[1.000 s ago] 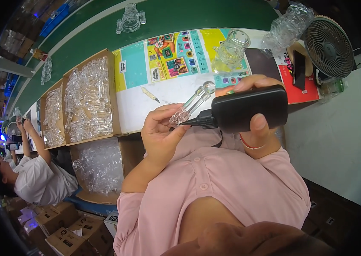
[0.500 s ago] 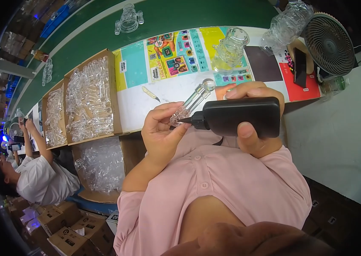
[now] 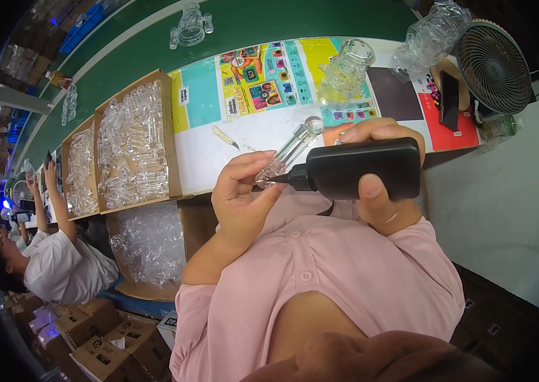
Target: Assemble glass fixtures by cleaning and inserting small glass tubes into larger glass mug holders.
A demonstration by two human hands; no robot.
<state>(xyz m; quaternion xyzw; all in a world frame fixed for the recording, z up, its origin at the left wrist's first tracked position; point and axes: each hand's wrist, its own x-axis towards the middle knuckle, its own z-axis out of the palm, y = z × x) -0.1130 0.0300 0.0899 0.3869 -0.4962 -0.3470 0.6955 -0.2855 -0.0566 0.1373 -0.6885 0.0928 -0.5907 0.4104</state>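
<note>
My left hand pinches a clear glass piece by its lower end; its straight stem slants up and right to a round ball tip. My right hand is wrapped round a black squeeze bottle lying on its side. The bottle's thin nozzle points left and meets the lower end of the glass piece beside my left fingertips. Whether any liquid comes out is too small to tell. Beyond my hands, a clear glass vessel stands on the printed sheet.
Left of me, a cardboard tray holds many small glass parts, above a carton of clear plastic wrapping. A pen-like tool lies on the white table. A phone and a fan are at right. A co-worker sits at far left.
The black bottle has shifted slightly right and down, its nozzle still at the glass piece. At far left, the co-worker's raised arm has moved up, with a dark object in the hand.
</note>
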